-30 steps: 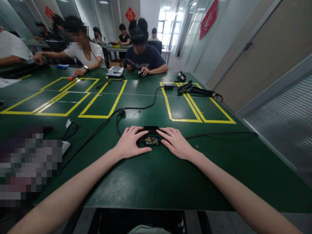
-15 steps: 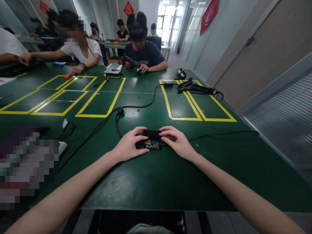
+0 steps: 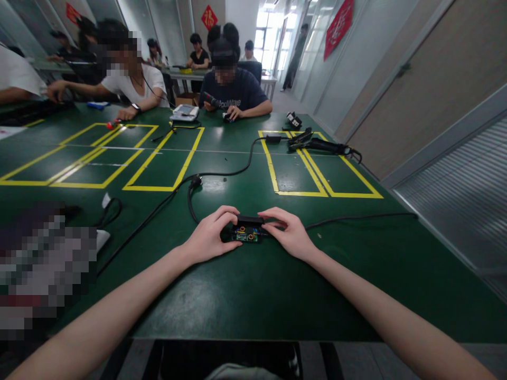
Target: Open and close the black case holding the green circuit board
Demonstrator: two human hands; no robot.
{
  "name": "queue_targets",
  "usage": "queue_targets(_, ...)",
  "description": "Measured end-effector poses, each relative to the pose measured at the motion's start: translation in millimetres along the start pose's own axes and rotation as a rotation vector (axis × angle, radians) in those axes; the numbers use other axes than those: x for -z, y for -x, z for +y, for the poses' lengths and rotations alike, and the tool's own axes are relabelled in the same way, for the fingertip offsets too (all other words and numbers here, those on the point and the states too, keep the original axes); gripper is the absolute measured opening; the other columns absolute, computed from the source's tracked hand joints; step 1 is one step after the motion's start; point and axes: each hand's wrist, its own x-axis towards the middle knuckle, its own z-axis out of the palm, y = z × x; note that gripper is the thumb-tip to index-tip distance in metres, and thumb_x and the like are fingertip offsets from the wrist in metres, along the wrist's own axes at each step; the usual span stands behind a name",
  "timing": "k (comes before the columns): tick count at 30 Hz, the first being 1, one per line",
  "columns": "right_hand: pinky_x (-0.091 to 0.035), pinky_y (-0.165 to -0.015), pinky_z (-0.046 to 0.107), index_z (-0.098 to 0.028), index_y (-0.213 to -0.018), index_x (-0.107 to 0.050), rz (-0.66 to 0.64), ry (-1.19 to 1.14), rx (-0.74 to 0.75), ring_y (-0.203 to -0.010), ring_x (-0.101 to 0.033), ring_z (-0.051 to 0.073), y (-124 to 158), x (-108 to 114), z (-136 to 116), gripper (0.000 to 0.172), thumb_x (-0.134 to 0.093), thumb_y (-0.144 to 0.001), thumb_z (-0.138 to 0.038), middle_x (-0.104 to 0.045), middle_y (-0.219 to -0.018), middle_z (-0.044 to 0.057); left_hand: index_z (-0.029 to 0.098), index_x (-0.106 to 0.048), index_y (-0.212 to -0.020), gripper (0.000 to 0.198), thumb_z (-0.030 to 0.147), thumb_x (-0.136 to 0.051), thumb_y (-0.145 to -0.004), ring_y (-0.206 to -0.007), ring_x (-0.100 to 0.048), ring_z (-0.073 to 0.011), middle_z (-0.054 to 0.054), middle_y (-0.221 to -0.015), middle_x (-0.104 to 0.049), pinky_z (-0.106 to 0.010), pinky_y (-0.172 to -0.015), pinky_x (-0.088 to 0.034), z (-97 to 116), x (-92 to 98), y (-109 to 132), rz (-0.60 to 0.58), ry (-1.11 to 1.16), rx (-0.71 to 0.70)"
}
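Observation:
Between my hands lies an opened power adapter with its green circuit board [image 3: 246, 236] facing up in a black lower shell. A black adapter cover [image 3: 250, 220] stands tilted along the board's far side. My left hand [image 3: 209, 235] has thumb and fingers curled around the left end, closed on the cover's left edge. My right hand [image 3: 292, 235] pinches the cover's right edge with its fingertips. Black cords run from both sides of the adapter, and one leads off to the right as a power cord [image 3: 364, 216]. My fingers partly hide both ends of the adapter.
A black cable with a plug [image 3: 196, 181] crosses the green table [image 3: 253, 295] ahead of my left hand. Yellow tape rectangles [image 3: 304, 194] mark the far half. A black handheld tool [image 3: 322, 144] lies at the far right. Co-workers sit opposite, and a blurred patch covers the left.
The cover has tipped, so a narrower side of it shows and more of the board is visible. Both hands have barely moved. A person now stands in the far corridor.

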Motion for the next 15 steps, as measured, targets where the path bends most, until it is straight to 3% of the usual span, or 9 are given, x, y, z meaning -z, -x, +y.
queue_targets(10,-0.066,-0.086,0.036,-0.023,-0.107,-0.077,-0.019,0.054,0.062,-0.103,-0.072,0.021,0.3,0.9,-2.4,0.017,-0.066,-0.093,-0.026,-0.072,-0.109,0.008,0.023,-0.048,-0.097,0.034,0.023,-0.076,-0.080,-0.109,-0.064,-0.0226,-0.007,-0.117,-0.062,-0.037,-0.094,-0.054,-1.3,-0.4,-0.8,0.018,0.045,-0.019)
queue_targets(15,-0.066,-0.080,0.034,-0.023,-0.107,-0.078,-0.015,0.079,0.059,-0.088,-0.074,0.018,1.0,0.8,-1.8,0.018,-0.065,-0.094,-0.027,-0.074,-0.109,0.008,0.024,-0.043,-0.093,0.036,0.023,-0.076,-0.078,-0.103,-0.064,-0.0216,-0.005,-0.113,-0.063,-0.036,-0.089,-0.053,-0.8,-0.1,-1.3,0.014,0.078,0.016)
